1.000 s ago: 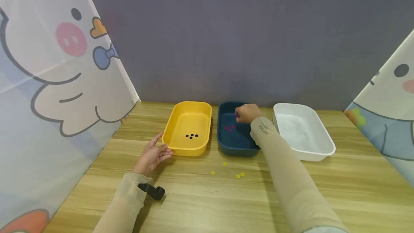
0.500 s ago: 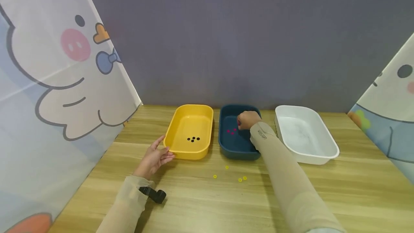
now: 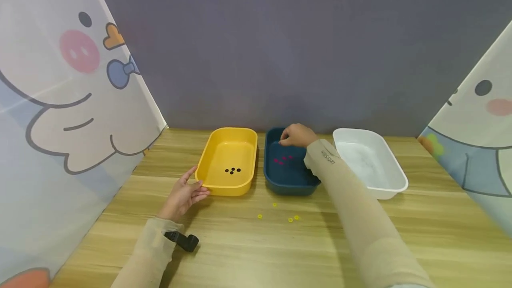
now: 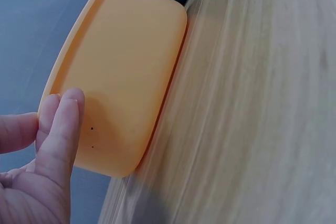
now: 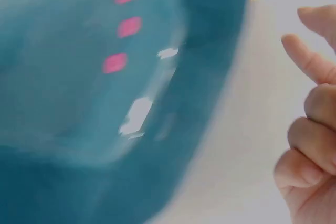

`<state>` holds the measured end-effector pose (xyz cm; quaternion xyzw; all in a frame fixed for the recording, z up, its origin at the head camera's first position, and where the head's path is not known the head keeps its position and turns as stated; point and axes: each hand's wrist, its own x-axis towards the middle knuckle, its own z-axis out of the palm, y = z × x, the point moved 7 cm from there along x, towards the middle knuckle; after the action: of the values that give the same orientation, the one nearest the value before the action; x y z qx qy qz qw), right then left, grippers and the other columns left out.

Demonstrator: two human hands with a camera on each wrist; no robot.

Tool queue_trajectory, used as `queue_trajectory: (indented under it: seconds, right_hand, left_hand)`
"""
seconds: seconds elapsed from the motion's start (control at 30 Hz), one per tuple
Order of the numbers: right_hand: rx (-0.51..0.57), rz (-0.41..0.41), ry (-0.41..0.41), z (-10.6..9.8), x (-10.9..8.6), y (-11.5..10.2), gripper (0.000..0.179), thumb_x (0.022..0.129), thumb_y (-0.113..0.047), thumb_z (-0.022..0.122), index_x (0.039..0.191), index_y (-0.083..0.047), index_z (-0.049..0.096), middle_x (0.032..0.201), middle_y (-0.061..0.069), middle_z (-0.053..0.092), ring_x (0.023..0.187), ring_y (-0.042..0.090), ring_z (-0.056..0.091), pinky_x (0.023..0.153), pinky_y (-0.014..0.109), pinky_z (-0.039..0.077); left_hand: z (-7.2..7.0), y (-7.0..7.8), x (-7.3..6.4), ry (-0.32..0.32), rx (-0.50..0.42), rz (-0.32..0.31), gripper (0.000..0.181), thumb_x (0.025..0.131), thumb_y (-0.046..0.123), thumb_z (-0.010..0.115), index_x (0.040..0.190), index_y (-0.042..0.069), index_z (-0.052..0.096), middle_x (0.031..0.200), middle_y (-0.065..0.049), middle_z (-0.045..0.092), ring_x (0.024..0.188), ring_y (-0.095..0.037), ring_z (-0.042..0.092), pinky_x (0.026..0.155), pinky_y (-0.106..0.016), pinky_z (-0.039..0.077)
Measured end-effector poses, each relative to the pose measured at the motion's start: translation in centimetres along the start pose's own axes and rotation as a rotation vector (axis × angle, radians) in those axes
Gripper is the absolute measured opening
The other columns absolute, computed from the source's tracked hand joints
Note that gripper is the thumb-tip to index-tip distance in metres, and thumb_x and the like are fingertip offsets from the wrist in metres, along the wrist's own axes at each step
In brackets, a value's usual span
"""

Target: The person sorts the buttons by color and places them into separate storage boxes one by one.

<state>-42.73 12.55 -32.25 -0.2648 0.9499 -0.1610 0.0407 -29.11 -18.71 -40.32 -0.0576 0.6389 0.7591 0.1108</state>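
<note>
My left hand (image 3: 183, 198) holds the front left corner of a yellow plastic tray (image 3: 226, 191), thumb at the rim and fingers against the outer wall (image 4: 121, 66). Several small black buttons (image 3: 233, 169) lie inside that tray. Over the far part of the dark blue tray (image 3: 292, 189) is my right hand (image 3: 300, 135). In the right wrist view its thumb and forefinger stand apart with nothing between them, the other fingers folded. Below it, several pink buttons (image 3: 284, 158) lie on the blue tray's floor.
Several yellow buttons (image 3: 274, 204) lie loose on the wooden table (image 3: 232, 252), in front of the trays. A white tray (image 3: 394, 190) stands right of the blue one. Behind all three trays rises a grey wall (image 3: 256, 57), with cartoon-printed sheets (image 3: 120, 141) at the sides.
One more pink button now lies in the blue tray, released from my right hand. That hand has lifted and its fingers have parted. My left hand stays at the yellow tray.
</note>
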Motion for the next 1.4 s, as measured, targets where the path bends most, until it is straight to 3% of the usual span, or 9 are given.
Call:
queue_trajectory:
  seconds: [0.07,0.17,0.4,0.63,0.9,1.1,1.4]
  right_hand:
    - [0.054,-0.041,-0.001,-0.9,-0.1,-1.4,0.023,0.090,-0.026,0.067,0.101,-0.008,0.075,0.103,0.006,0.070,0.088,0.019,0.065,0.080,0.038,0.056]
    - [0.039,-0.094,-0.014,-2.0,-1.0,-3.5,0.023,0.090,-0.025,0.067,0.102,-0.007,0.075,0.103,0.006,0.070,0.087,0.019,0.064,0.081,0.038,0.056]
    - [-0.259,-0.190,-0.058,-2.1,-4.3,-7.5,0.023,0.089,-0.028,0.068,0.104,-0.014,0.075,0.087,-0.003,0.072,0.069,0.013,0.062,0.069,0.033,0.057]
    - [-0.333,-0.342,-0.046,-1.0,-7.4,-10.4,0.016,0.086,-0.023,0.072,0.098,-0.014,0.076,0.087,-0.004,0.072,0.061,0.008,0.059,0.057,0.024,0.053]
    - [-0.367,-0.434,-0.011,1.0,-10.3,-10.4,0.011,0.085,-0.023,0.073,0.093,-0.017,0.077,0.080,-0.006,0.071,0.057,0.006,0.058,0.052,0.022,0.052]
    - [-0.268,-0.481,0.022,2.3,-12.5,-9.8,0.011,0.083,-0.018,0.075,0.092,-0.013,0.076,0.083,-0.004,0.072,0.057,0.004,0.059,0.051,0.018,0.050]
    - [-0.154,-0.437,-0.091,6.3,-13.7,-8.5,0.011,0.083,-0.016,0.072,0.093,-0.012,0.077,0.085,-0.007,0.072,0.068,0.004,0.063,0.059,0.018,0.053]
  left_hand:
    - [-0.2,0.3,0.0,-0.007,-0.001,-0.001,0.068,0.101,-0.003,0.038,0.155,0.012,0.000,0.070,-0.004,0.065,0.064,-0.012,0.068,0.069,-0.025,0.060]
    - [-0.3,0.5,0.0,-0.012,-0.001,-0.009,0.068,0.101,-0.003,0.038,0.155,0.013,-0.001,0.071,-0.005,0.065,0.064,-0.013,0.068,0.070,-0.026,0.060]
    - [-0.2,0.2,0.3,-0.023,-0.015,-0.025,0.069,0.101,-0.002,0.038,0.155,0.014,-0.002,0.072,-0.005,0.065,0.066,-0.013,0.068,0.073,-0.028,0.060]
    - [-0.6,0.1,0.2,-0.039,-0.047,-0.034,0.070,0.101,-0.003,0.038,0.155,0.015,-0.003,0.072,-0.005,0.066,0.066,-0.014,0.068,0.073,-0.028,0.060]
    - [-0.5,0.2,0.6,-0.059,-0.030,-0.048,0.069,0.101,-0.002,0.038,0.155,0.015,-0.002,0.071,-0.004,0.066,0.065,-0.012,0.068,0.071,-0.026,0.060]
    - [-0.5,-0.2,0.8,-0.067,-0.046,-0.046,0.069,0.101,-0.001,0.039,0.155,0.015,-0.002,0.071,-0.004,0.067,0.065,-0.013,0.068,0.070,-0.026,0.060]
    - [-0.5,0.0,0.7,-0.062,-0.056,-0.044,0.070,0.102,-0.001,0.039,0.155,0.016,-0.004,0.071,-0.005,0.066,0.065,-0.013,0.068,0.070,-0.026,0.060]
